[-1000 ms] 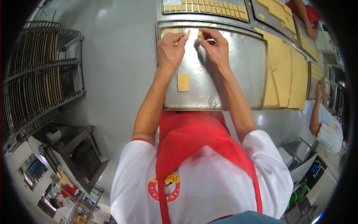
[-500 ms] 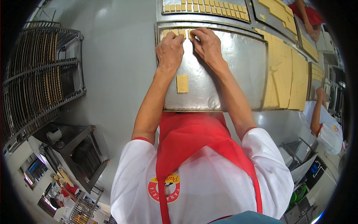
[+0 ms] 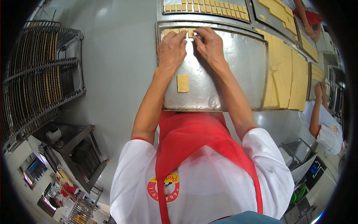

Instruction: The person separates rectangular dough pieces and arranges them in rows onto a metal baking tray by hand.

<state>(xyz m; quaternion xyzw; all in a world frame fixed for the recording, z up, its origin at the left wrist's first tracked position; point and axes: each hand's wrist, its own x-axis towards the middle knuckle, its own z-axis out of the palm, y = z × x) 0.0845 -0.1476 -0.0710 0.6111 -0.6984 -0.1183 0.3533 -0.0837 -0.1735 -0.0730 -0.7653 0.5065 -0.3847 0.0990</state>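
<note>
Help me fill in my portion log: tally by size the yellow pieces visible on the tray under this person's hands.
Small yellow pieces, in the row along the far edge of the tray: 4
Larger yellow piece, lying alone nearer the person: 1
Total visible: 5, not counting anything hidden beneath the left hand.

Glossy metal tray (image 3: 235,74), matt dough (image 3: 182,83)

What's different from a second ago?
The right hand moved left, lowering its small dough piece onto the metal tray. The left hand lowered another piece beside it. Whether either has let go is unclear. The larger dough rectangle stayed put.
</note>
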